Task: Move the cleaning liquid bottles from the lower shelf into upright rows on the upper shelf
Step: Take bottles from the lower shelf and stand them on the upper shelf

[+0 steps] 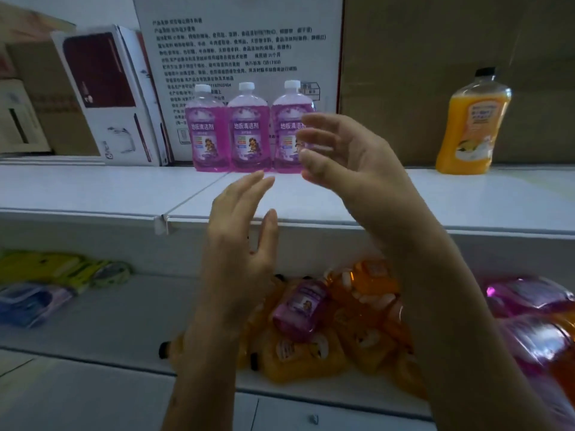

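Right hand [348, 160], empty, just before third purple bottle [287, 129].

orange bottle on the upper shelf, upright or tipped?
Upright. The orange bottle stands on its base on the upper shelf, black cap at the top, apart from the three purple bottles.

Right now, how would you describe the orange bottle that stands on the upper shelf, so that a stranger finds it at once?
Look along the white upper shelf to its far right, in front of the brown cardboard box. There the orange bottle stands upright and alone, with a black cap. The three purple bottles in the row to its left have white caps, and the other orange bottles lie below.
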The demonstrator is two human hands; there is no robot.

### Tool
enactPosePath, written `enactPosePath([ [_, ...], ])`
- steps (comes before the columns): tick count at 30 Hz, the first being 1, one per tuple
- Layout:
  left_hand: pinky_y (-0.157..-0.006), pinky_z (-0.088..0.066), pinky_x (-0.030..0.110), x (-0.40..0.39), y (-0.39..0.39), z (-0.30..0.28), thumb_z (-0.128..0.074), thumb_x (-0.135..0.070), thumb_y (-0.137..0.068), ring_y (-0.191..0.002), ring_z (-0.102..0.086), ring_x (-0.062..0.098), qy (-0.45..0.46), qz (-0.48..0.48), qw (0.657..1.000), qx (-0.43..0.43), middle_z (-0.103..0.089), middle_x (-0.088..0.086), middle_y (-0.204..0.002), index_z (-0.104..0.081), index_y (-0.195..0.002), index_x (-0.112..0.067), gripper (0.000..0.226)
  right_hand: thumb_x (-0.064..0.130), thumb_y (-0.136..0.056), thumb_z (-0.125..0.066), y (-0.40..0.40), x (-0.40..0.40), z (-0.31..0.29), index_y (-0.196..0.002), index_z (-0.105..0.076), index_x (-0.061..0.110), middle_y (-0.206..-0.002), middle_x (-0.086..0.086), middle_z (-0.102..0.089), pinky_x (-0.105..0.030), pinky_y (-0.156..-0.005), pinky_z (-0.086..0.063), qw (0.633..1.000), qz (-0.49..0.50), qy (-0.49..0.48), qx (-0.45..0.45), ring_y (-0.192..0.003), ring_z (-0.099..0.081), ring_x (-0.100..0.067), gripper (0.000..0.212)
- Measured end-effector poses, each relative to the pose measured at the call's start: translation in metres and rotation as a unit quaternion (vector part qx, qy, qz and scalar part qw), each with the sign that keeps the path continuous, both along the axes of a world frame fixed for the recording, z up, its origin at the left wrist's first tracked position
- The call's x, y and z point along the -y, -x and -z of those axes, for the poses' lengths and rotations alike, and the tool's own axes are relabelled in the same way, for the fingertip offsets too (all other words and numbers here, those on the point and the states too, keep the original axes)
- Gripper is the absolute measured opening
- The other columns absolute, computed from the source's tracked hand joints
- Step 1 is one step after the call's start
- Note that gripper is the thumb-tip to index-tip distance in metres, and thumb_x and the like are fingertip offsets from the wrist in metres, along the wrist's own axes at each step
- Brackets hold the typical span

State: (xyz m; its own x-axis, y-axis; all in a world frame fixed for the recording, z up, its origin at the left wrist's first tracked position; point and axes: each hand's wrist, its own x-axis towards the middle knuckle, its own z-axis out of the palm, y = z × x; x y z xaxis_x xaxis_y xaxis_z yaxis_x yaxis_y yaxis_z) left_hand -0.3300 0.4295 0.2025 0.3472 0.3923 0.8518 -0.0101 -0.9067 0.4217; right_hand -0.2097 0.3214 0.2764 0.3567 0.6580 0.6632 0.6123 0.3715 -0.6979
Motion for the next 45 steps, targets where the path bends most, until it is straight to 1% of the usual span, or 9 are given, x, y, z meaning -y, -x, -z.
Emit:
enactPosePath([
  [7,-0.112,-0.038,0.03,0.024,0.026,0.074,-0.049,-0.023,-0.095,-0.135,-0.046,0.008,0.175,0.048,0.981,0.073,-0.053,-0.012,-0.142,-0.054,-0.133,-0.036,0.04,0.032,-0.093,-0.061,0.023,0.073,0.112,-0.126,-0.06,0.036,-0.125,0.013,-0.066,-0.025,-0.098,-0.052,0.987,-0.057,0.076,-0.131,-0.12,-0.061,-0.007,0.034],
  [14,-0.11,-0.04,0.036,0.03,0.013,0.134,-0.057,-0.031,-0.098,-0.127,-0.047,0.0,0.367,0.053,0.927,-0.051,-0.054,-0.02,-0.134,-0.052,-0.134,-0.034,0.037,0.031,-0.095,-0.063,-0.005,0.059,0.191,-0.116,-0.057,0.045,-0.115,0.025,-0.067,-0.021,-0.097,-0.05,0.961,0.051,0.205,-0.181,-0.11,-0.06,0.007,0.026],
  [19,-0.09,-0.04,0.005,0.022,0.006,0.174,-0.058,-0.019,-0.097,-0.113,-0.053,-0.013,0.381,0.047,0.915,-0.126,-0.058,-0.04,-0.11,-0.053,-0.111,-0.048,0.032,0.06,-0.09,-0.058,-0.008,0.037,0.245,-0.114,-0.044,0.058,-0.121,0.038,-0.046,-0.005,-0.089,-0.034,0.951,0.104,0.247,-0.156,-0.113,-0.044,0.017,0.028],
  [21,-0.094,-0.046,0.016,0.018,-0.001,0.195,-0.057,-0.016,-0.097,-0.118,-0.054,-0.001,0.351,0.031,0.921,-0.168,-0.061,-0.028,-0.118,-0.054,-0.118,-0.046,0.037,0.055,-0.088,-0.064,-0.007,0.019,0.264,-0.125,-0.043,0.05,-0.128,0.036,-0.044,-0.011,-0.099,-0.032,0.954,0.105,0.236,-0.153,-0.123,-0.04,0.011,0.042],
  [25,-0.112,-0.032,0.044,0.017,-0.019,0.233,-0.058,-0.026,-0.092,-0.138,-0.033,0.031,0.329,-0.088,0.886,-0.316,-0.036,0.008,-0.152,-0.033,-0.148,-0.023,0.062,0.027,-0.093,-0.063,-0.015,-0.017,0.295,-0.153,-0.03,0.015,-0.158,-0.003,-0.029,-0.038,-0.12,-0.019,0.932,0.187,0.308,-0.044,-0.148,-0.019,-0.024,0.068],
  [29,-0.114,-0.03,0.049,0.022,-0.023,0.243,-0.066,-0.024,-0.089,-0.14,-0.031,0.034,0.382,-0.088,0.889,-0.237,-0.029,0.012,-0.155,-0.028,-0.151,-0.02,0.073,0.027,-0.091,-0.059,-0.014,-0.021,0.316,-0.155,-0.025,0.026,-0.164,0.0,-0.018,-0.035,-0.122,-0.006,0.908,0.209,0.362,0.023,-0.151,-0.008,-0.022,0.072],
  [36,-0.103,-0.047,0.05,0.019,-0.021,0.245,-0.073,-0.014,-0.088,-0.123,-0.052,0.028,0.471,-0.024,0.881,-0.034,-0.051,0.012,-0.134,-0.048,-0.139,-0.014,0.056,0.06,-0.082,-0.059,-0.005,-0.004,0.309,-0.133,-0.051,0.034,-0.14,-0.002,-0.042,-0.038,-0.106,-0.03,0.848,0.261,0.451,0.092,-0.131,-0.03,-0.031,0.058],
  [40,-0.1,-0.048,0.051,0.024,-0.021,0.256,-0.08,-0.022,-0.08,-0.12,-0.055,0.033,0.492,-0.101,0.865,-0.015,-0.056,0.015,-0.132,-0.05,-0.136,-0.013,0.065,0.07,-0.075,-0.061,0.006,0.003,0.309,-0.138,-0.042,0.028,-0.137,-0.006,-0.041,-0.038,-0.106,-0.031,0.848,0.207,0.489,0.014,-0.128,-0.033,-0.031,0.079],
  [45,-0.093,-0.052,0.033,0.018,-0.005,0.26,-0.073,-0.026,-0.087,-0.11,-0.062,0.016,0.516,-0.028,0.855,-0.037,-0.066,-0.002,-0.123,-0.059,-0.131,-0.022,0.046,0.07,-0.074,-0.06,0.012,-0.001,0.307,-0.141,-0.037,0.027,-0.137,-0.005,-0.051,-0.042,-0.109,-0.036,0.84,0.178,0.513,0.012,-0.127,-0.045,-0.03,0.083],
])
